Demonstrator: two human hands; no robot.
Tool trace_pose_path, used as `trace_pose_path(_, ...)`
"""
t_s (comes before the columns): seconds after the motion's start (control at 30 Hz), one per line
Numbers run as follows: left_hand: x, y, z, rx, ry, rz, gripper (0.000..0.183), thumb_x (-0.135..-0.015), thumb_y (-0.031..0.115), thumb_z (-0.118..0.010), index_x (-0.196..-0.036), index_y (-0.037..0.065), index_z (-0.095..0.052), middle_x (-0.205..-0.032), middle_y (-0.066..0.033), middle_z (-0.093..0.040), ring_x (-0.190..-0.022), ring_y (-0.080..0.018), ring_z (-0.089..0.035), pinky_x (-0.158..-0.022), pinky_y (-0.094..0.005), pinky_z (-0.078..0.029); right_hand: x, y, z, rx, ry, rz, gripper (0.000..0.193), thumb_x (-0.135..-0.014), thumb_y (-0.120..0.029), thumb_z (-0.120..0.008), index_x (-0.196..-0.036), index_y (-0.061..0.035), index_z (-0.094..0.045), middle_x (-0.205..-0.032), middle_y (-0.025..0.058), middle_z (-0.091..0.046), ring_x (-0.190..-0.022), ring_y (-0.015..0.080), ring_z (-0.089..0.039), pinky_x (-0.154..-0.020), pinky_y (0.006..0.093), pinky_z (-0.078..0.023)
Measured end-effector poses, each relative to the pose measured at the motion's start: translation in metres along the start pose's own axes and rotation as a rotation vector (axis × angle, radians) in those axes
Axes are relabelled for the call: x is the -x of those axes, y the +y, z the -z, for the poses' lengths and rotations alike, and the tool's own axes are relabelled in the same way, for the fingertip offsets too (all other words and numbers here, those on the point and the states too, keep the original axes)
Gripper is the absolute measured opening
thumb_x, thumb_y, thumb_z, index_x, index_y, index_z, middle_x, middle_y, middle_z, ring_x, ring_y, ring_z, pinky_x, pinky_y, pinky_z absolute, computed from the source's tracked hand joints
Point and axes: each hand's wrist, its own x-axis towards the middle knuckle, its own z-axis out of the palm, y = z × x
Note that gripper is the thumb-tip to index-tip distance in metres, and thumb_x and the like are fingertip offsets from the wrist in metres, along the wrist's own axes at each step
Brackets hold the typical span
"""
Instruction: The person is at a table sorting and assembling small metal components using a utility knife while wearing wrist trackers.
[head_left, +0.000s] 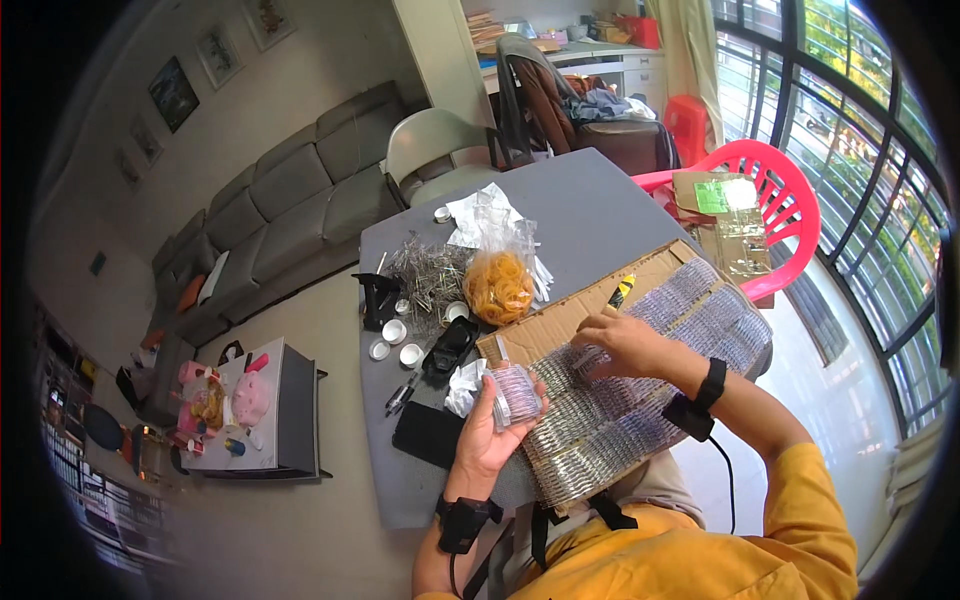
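Fingers of my left hand (487,440) clasp the pale bundle (516,392) — at eight o'clock from my right hand (632,346), whose curled fingers' grip I can't tell.

The person wears a deep yellow top (640,550) with soft creases, whose loose right sleeve (812,520) ends near the elbow, and pale beige trousers (672,487). Black straps (612,512) show at the waist. The left hand (490,430) and right hand (630,345) are bare. The left wrist carries a boxy black device (463,525); the right has a black band (711,383), a black box (688,417) and a thin, curving black cable (731,480)
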Motion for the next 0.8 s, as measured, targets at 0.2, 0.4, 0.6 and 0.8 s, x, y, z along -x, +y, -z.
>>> trace_pose_path(0.2,-0.001,-0.003,-0.003,0.078,-0.041,0.088,0.036,-0.083,0.035,-0.055,-0.111,0.013,-0.046,-0.108,-0.0151,-0.051,-0.103,-0.0306,-0.05,-0.088,-0.0464,-0.043,0.0,0.0,-0.007,0.042,-0.119,0.001,0.036,-0.065,-0.021,-0.069,-0.097,-0.0088,-0.057,-0.09,0.0068,-0.053,-0.091,0.0265,-0.052,-0.075,0.0375,-0.045)
trace_pose_path(0.4,0.002,-0.004,-0.01,0.044,-0.068,0.055,0.036,-0.083,0.034,-0.055,-0.111,0.013,-0.046,-0.109,-0.015,-0.05,-0.104,-0.0313,-0.049,-0.088,-0.0461,-0.043,-0.003,0.013,0.006,-0.158,-0.093,-0.012,0.025,-0.066,-0.015,-0.069,-0.087,-0.0061,-0.06,-0.082,0.0078,-0.057,-0.076,0.0249,-0.057,-0.066,0.0332,-0.047)
trace_pose_path(0.6,0.001,-0.01,-0.011,-0.036,-0.043,-0.001,0.037,-0.084,0.031,-0.056,-0.114,0.013,-0.044,-0.108,-0.0131,-0.051,-0.104,-0.0311,-0.05,-0.088,-0.0453,-0.043,-0.011,0.005,0.032,-0.69,0.043,-0.291,0.016,-0.074,-0.013,-0.067,-0.082,-0.0006,-0.059,-0.071,0.0039,-0.06,-0.063,0.0117,-0.058,-0.055,0.0259,-0.048)
trace_pose_path(0.8,-0.001,-0.017,-0.015,-0.186,-0.007,-0.098,0.04,-0.086,0.034,-0.051,-0.119,0.013,-0.041,-0.111,-0.0097,-0.051,-0.107,-0.0252,-0.049,-0.089,-0.0441,-0.042,-0.026,-0.041,0.003,-1.263,-0.108,-0.488,0.034,-0.076,-0.014,-0.067,-0.103,-0.0012,-0.051,-0.072,0.0022,-0.058,-0.059,0.0104,-0.057,-0.048,0.0217,-0.049)
